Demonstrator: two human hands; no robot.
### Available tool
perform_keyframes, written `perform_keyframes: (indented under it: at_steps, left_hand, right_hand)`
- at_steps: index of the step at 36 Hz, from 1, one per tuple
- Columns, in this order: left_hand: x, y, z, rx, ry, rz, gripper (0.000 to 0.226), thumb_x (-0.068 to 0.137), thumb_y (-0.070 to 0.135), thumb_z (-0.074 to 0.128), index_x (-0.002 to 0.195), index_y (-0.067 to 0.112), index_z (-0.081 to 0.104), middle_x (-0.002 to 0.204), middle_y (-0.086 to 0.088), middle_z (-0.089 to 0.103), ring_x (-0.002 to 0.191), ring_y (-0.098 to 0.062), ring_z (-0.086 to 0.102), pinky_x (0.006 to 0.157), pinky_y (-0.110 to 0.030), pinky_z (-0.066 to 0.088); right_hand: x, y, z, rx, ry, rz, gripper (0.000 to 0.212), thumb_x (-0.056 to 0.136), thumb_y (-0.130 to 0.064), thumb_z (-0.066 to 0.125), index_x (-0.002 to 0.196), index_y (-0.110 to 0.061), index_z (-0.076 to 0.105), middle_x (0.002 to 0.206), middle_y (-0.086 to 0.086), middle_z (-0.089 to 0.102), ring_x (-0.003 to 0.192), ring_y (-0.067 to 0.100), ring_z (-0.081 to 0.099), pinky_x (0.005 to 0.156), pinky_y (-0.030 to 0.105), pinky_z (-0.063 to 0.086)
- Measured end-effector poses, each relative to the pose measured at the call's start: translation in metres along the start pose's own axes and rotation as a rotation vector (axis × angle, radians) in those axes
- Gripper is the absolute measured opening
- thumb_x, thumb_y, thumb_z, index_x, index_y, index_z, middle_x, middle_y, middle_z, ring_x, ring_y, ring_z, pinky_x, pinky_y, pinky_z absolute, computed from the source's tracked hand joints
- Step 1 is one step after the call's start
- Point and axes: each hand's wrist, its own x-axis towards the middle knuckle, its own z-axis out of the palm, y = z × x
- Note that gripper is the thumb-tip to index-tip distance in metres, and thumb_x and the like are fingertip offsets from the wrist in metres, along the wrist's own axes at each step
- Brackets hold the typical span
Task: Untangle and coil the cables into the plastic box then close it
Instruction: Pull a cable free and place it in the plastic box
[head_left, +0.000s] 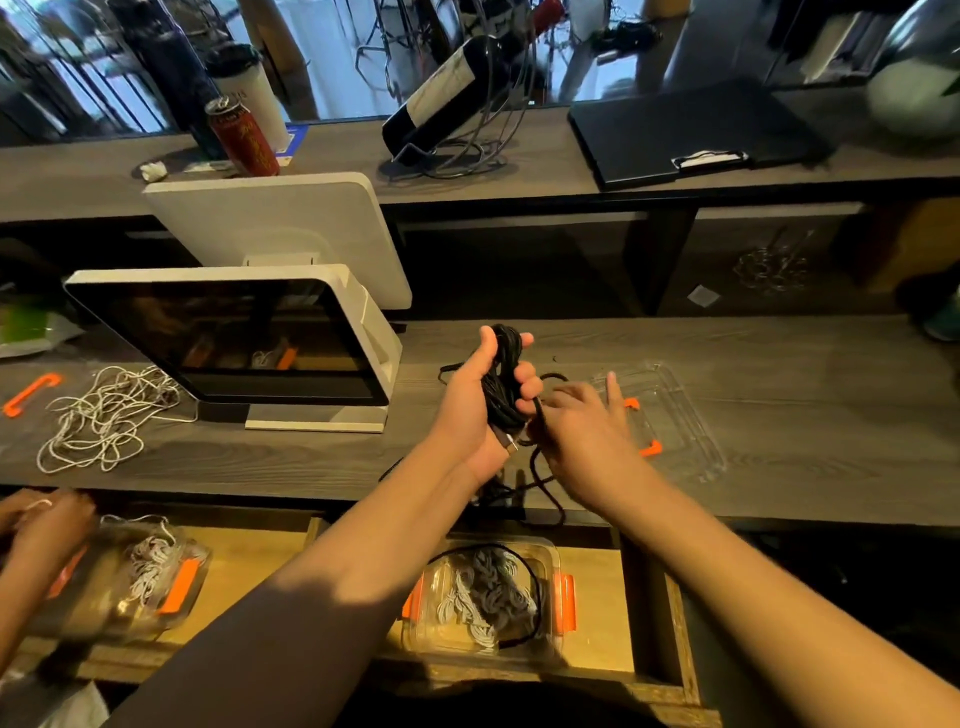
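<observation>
My left hand (480, 387) grips the black cable (501, 374) coil; right fingers (540, 415) pinch its tail, which I should wrap snugly.

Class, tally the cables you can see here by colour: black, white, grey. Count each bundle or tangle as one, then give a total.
Black: 1, the black cable gripped in the left hand
White: 3, at
Grey: 1, at
Total: 5

Nothing can be read for certain. The red can (243, 137) at eleven o'clock bears yellow characters too blurred to make out, and the wine bottle's label (440, 88) shows only faint, illegible print.
</observation>
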Motion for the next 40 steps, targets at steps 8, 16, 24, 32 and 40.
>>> perform_keyframes:
  at_steps: [8, 16, 24, 32, 40]
  left_hand:
    - [0.012, 0.014, 0.01, 0.011, 0.077, 0.179, 0.041, 0.104, 0.048, 0.041, 0.112, 0.012, 0.059, 0.069, 0.002, 0.053, 0.059, -0.008, 0.049, 0.051, -0.017, 0.042]
    - [0.019, 0.005, -0.007, 0.127, 0.184, 0.233, 0.046, 0.101, 0.049, 0.049, 0.121, 0.01, 0.062, 0.075, 0.001, 0.057, 0.064, -0.008, 0.055, 0.059, -0.02, 0.046]
    - [0.021, 0.004, -0.004, 0.035, 0.308, 0.232, 0.049, 0.099, 0.048, 0.055, 0.127, 0.007, 0.057, 0.076, -0.001, 0.056, 0.058, -0.008, 0.056, 0.06, -0.027, 0.055]
    - [0.022, 0.0, -0.004, 0.546, 0.43, 0.467, 0.012, 0.103, 0.045, 0.048, 0.106, 0.037, 0.057, 0.105, 0.009, 0.061, 0.095, -0.003, 0.058, 0.08, -0.021, 0.047]
    - [0.024, -0.005, -0.031, 1.35, 0.116, 0.512, 0.017, 0.102, 0.043, 0.05, 0.095, 0.028, 0.057, 0.085, 0.007, 0.06, 0.076, -0.003, 0.054, 0.062, -0.02, 0.037]
  right_hand:
    - [-0.038, -0.033, 0.034, 1.202, 0.204, 0.121, 0.017, 0.098, -0.006, 0.049, 0.087, -0.017, 0.054, 0.076, -0.006, 0.052, 0.068, 0.008, 0.046, 0.064, 0.026, 0.04]
    - [-0.044, -0.038, 0.036, 1.202, 0.364, 0.174, 0.017, 0.104, -0.029, 0.045, 0.093, -0.018, 0.053, 0.064, -0.013, 0.046, 0.058, 0.007, 0.04, 0.054, 0.029, 0.035]
    - [-0.033, -0.032, 0.037, 1.125, 0.089, 0.194, 0.03, 0.105, -0.025, 0.045, 0.08, -0.012, 0.056, 0.064, -0.006, 0.046, 0.058, 0.007, 0.042, 0.057, 0.028, 0.036]
    - [-0.029, -0.028, 0.021, 1.018, -0.27, 0.051, 0.021, 0.103, -0.027, 0.051, 0.094, -0.011, 0.062, 0.061, -0.005, 0.059, 0.057, 0.011, 0.054, 0.054, 0.028, 0.042]
    - [-0.029, -0.02, 0.003, 0.84, -0.272, -0.107, 0.012, 0.089, -0.021, 0.064, 0.099, -0.02, 0.071, 0.084, 0.009, 0.071, 0.07, 0.014, 0.059, 0.075, 0.042, 0.051]
